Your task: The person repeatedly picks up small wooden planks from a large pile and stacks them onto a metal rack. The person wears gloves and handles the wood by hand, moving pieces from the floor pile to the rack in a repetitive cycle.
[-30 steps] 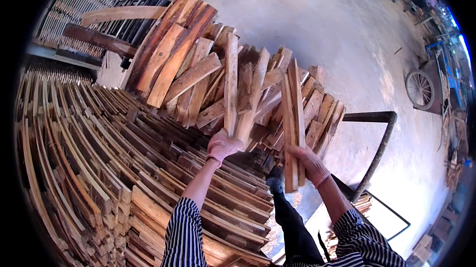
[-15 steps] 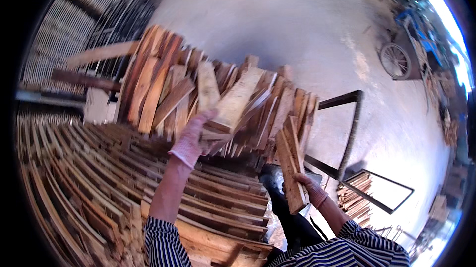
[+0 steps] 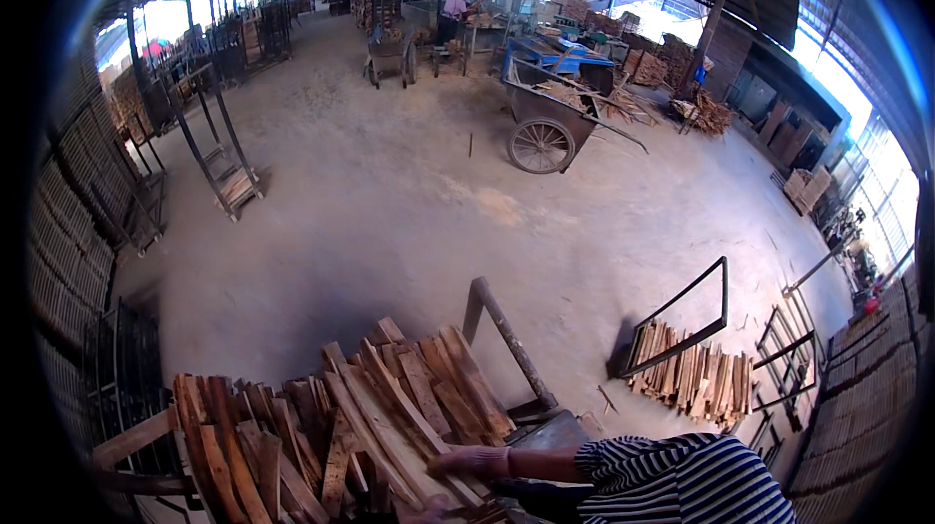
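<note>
My right hand [image 3: 466, 463], in a pale pinkish glove with a striped sleeve behind it, is closed on the edge of long wooden boards [image 3: 385, 431] that lie slanted over the pile. At the lower edge of the picture my left hand [image 3: 429, 510] shows only in part, blurred, beside the near end of these boards; its fingers cannot be made out. Under and around the boards is a heap of rough brown wood strips [image 3: 229, 461], packed side by side with their ends uneven.
A dark metal frame post [image 3: 511, 339] rises just beyond the pile. To the right, another metal frame [image 3: 682, 319] holds stacked strips [image 3: 693, 375]. Farther off on the concrete floor [image 3: 390, 193] stands a two-wheeled cart [image 3: 542, 139]. A person [image 3: 454, 13] is in the far background.
The view has tilted up toward the workshop, so the pile sits lower. My right hand and its wood have moved from beside my leg onto the pile; my left hand has dropped toward the lower edge.
</note>
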Demonstrator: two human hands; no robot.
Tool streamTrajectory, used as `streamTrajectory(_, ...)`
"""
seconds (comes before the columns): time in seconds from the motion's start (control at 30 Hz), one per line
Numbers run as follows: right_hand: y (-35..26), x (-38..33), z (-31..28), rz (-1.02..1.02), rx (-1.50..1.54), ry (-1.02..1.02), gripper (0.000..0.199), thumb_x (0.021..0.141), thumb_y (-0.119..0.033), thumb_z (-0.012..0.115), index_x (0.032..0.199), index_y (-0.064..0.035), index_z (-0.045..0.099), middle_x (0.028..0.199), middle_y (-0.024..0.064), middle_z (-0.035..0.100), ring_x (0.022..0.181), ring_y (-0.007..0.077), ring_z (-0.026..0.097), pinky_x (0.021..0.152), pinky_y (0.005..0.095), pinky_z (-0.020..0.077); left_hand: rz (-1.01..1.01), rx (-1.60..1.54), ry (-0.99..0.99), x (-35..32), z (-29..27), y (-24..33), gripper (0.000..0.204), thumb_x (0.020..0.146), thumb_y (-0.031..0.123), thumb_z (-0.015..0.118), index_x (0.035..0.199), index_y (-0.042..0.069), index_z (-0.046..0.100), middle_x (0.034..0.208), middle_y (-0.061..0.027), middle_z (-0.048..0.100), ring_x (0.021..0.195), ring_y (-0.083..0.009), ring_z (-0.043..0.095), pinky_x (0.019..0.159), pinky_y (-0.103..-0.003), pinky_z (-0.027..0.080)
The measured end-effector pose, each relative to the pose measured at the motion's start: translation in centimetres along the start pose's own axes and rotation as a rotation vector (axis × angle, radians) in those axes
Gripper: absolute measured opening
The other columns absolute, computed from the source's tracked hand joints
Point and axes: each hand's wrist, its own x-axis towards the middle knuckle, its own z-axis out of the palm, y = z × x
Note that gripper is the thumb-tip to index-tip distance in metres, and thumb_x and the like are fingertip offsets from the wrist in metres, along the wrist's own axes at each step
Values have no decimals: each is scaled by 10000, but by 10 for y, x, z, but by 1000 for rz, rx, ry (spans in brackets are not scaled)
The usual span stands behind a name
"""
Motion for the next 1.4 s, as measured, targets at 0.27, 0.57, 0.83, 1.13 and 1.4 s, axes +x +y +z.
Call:
streamTrajectory(0.27,-6,-124,69,-202,-43,-145,731,915,-209,779,1539,-86,419,1346,115,613,1180,194,623,978,343,542,210,49,49,-106,71,18,655,921,68,668,1511,74,382,1294,-150,570,1008,-261,667,757,-394,618)
streamTrajectory(0.57,18,-267,155,-350,-700,-75,1077,810,-286,829,1661,-223,173,1172,120,703,1018,184,665,911,342,550,548,-42,364,-314,98,18,790,886,-48,698,1563,80,311,1423,-162,507,1095,-282,629,815,-405,608)
streamTrajectory(0.83,105,-355,262,-733,-673,-507,1371,738,-195,923,1668,-128,-82,1580,130,451,1402,205,468,1183,333,363,642,123,842,-426,29,27,747,964,184,662,1607,68,301,1265,-153,605,1016,-237,649,861,-374,562)
streamTrajectory(1.13,192,-394,360,-638,-1366,-759,1298,753,-480,862,1659,-85,20,1613,227,360,1447,353,457,1123,421,427,577,-508,924,-639,-30,25,794,840,132,766,1529,50,379,1277,-137,608,1112,-274,645,982,-458,558)
streamTrajectory(1.4,241,-357,432,-770,-1287,-1027,1141,698,-541,878,1567,-64,313,1457,231,535,1332,381,558,1086,449,470,752,-378,1249,-688,-58,-148,834,835,146,791,1537,15,360,1289,-160,613,1120,-299,642,1016,-452,545)
